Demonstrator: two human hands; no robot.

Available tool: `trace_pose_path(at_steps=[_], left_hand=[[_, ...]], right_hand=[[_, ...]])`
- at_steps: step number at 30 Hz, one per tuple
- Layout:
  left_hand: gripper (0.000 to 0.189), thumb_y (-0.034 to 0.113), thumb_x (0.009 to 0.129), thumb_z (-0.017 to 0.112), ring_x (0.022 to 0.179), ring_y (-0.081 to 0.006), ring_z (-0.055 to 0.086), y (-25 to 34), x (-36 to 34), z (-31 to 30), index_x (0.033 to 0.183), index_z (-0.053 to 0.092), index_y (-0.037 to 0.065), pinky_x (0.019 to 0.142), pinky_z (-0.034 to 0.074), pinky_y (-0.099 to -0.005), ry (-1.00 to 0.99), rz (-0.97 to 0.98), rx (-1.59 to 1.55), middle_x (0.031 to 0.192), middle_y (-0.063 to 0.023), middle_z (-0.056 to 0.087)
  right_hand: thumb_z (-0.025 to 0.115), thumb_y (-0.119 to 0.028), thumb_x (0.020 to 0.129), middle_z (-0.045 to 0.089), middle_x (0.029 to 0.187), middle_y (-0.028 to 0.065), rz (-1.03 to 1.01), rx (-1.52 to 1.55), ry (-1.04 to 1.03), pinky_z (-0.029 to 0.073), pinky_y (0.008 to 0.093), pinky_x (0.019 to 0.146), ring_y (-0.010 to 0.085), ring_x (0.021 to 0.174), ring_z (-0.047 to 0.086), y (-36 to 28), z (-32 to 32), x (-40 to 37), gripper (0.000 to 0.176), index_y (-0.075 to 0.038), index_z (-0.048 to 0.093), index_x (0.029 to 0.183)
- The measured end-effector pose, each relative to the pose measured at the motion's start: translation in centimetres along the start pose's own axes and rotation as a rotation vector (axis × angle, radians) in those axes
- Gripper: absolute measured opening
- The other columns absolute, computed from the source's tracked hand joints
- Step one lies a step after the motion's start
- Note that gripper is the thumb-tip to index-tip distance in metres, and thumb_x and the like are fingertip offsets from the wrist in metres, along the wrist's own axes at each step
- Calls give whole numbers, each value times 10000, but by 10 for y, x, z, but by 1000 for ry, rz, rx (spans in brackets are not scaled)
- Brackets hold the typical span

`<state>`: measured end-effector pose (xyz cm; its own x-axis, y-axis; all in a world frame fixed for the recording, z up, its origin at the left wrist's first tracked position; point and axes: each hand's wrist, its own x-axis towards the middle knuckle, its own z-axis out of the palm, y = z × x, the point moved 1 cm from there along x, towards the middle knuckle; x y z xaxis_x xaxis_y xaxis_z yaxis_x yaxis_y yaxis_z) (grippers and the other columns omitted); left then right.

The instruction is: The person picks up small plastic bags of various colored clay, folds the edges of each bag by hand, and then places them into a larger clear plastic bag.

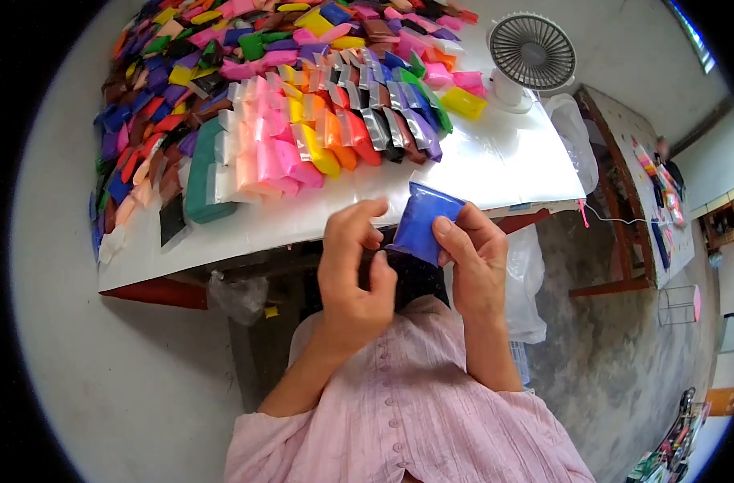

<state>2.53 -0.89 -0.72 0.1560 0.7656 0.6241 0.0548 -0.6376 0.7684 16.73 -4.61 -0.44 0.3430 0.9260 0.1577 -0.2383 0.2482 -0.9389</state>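
A blue packet in clear plastic (425, 219) is pinched between the thumb and fingers of my right hand (478, 262), in front of the table's near edge. My left hand (355, 270) is just left of the packet, its fingers curled but apart, with nothing seen in them. Beyond both hands, rows of similar packets stand lined up by colour on the table, among them pink packets (270, 165), yellow packets (314, 149), orange packets (334, 138) and red packets (359, 137). What the packets contain cannot be made out.
A large loose heap of coloured packets (246, 44) covers the back and left of the white table (496, 173). A dark green block (206, 177) lies left of the rows. At the back right stands a white fan (533, 53). Plastic bags (525, 282) hang below the table edge.
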Motion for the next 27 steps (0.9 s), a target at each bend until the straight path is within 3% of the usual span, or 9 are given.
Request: trace_pose_path(at_steps=[1, 4, 5, 11, 17, 21, 24, 27], left_hand=[[437, -30, 798, 613, 839, -146, 552, -7, 0, -4, 1230, 551, -1, 776, 462, -252, -35, -93, -139, 1063, -106, 585], [305, 38, 889, 585, 873, -100, 556, -6, 3, -6, 1187, 568, -27, 791, 468, -247, -154, -504, -459, 1040, -61, 612], [255, 123, 942, 592, 880, -69, 563, -1, 3, -4, 1135, 588, -42, 798, 471, -239, -225, -558, -435, 995, -30, 639], [225, 176, 927, 668, 738, -47, 551, -7, -1, 2, 1006, 643, -32, 671, 472, -216, -209, -463, -453, 850, -10, 654], [187, 159, 897, 696, 662, -47, 518, -9, 1, 1, 912, 663, -24, 596, 435, -221, -179, -361, -260, 731, 3, 628], [172, 145, 899, 686, 651, -54, 523, -11, 1, 2, 904, 662, -25, 594, 436, -222, -207, -393, -324, 709, 0, 618], [169, 139, 911, 664, 662, -57, 535, -11, 1, 1, 925, 655, -29, 607, 447, -224, -267, -434, -370, 730, -7, 623], [177, 138, 931, 619, 707, -74, 564, -7, 1, 0, 971, 642, -33, 644, 463, -232, -310, -480, -382, 788, -31, 639]], right_hand=[[622, -132, 942, 643, 901, -3, -4, 14, 9, 436, 184, 636, 31, 733, 530, -2, 2, -1, 187, 18, 637, 1052], [630, -98, 928, 644, 946, 13, -21, 30, 14, 480, 203, 703, 47, 807, 565, -1, 7, -3, 195, 29, 623, 1075], [635, -89, 923, 644, 960, 18, -29, 31, 11, 492, 210, 723, 53, 831, 575, -1, 9, -3, 202, 32, 618, 1083], [685, -86, 890, 636, 914, 12, -21, -43, -23, 484, 210, 699, 52, 802, 566, -3, 8, -2, 164, 25, 627, 995], [714, -99, 868, 593, 812, -30, -39, 4, -12, 446, 196, 668, 40, 746, 530, 7, 8, 2, 144, 15, 644, 921], [700, -122, 882, 580, 792, -35, 6, 4, -26, 432, 188, 658, 34, 745, 520, -1, 7, 3, 145, 11, 645, 897], [687, -127, 888, 590, 784, -33, -89, -61, -20, 421, 184, 622, 28, 717, 514, 4, 2, 4, 144, 8, 648, 857], [681, -112, 886, 591, 749, -35, -19, 0, 92, 409, 186, 577, 22, 668, 502, 5, 1, 4, 140, 10, 649, 825]])
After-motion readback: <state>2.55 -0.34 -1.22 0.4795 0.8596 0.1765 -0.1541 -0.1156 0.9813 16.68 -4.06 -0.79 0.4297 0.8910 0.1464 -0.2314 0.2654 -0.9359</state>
